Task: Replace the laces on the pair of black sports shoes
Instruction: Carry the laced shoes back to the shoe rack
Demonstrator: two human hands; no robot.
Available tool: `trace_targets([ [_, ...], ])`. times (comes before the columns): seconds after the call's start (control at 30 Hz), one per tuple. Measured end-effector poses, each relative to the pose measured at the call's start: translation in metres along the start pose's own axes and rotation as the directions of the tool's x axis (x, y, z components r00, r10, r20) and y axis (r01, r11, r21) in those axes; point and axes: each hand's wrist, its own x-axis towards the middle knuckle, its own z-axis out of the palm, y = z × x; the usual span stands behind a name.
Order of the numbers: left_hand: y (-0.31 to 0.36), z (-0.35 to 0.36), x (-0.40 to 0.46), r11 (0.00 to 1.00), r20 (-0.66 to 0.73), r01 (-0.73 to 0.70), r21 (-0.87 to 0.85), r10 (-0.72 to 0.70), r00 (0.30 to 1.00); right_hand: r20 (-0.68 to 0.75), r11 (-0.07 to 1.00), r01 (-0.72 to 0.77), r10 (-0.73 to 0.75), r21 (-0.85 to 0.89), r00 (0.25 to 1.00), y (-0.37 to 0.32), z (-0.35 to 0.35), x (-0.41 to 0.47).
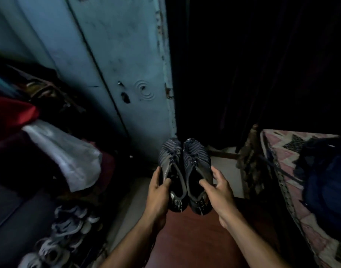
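Two black sports shoes are held side by side in the air, toes pointing away from me. My left hand [159,187] grips the left shoe [170,161] at its collar, thumb inside the opening. My right hand [219,190] holds the right shoe [196,161] the same way at its outer side. Dark laces run through the eyelets of both shoes. The room is dim, so fine lace detail is hard to make out.
A worn blue door [123,64] stands ahead with a dark gap to its right. Piled clothes and a white bag [69,153] lie at left, several pale shoes [69,227] on the floor below. A patterned bed cover [285,171] with a dark bag [326,180] is at right.
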Motion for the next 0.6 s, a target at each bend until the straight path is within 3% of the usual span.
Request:
trace_targets([
  [0.13, -0.001, -0.047, 0.002, 0.999, -0.157, -0.002, -0.037, -0.004, 0.988, 0.169, 0.996, 0.007, 0.008, -0.088, 0.986, 0.005, 0.052, 0.013],
  [0.3, -0.011, -0.139, -0.009, 0.994, -0.442, -0.009, -0.112, -0.042, 0.896, 0.47, 0.978, 0.069, 0.033, -0.197, 0.882, 0.01, 0.15, 0.021],
  [0.47, -0.047, -0.242, -0.03, 0.98, -0.661, -0.007, -0.2, -0.13, 0.739, 0.694, 0.925, 0.144, 0.154, -0.351, 0.703, 0.038, 0.262, 0.017],
  [0.6, -0.084, -0.306, -0.04, 0.948, -0.772, -0.019, -0.317, -0.246, 0.586, 0.772, 0.831, 0.316, 0.195, -0.458, 0.605, 0.058, 0.345, 0.007],
])
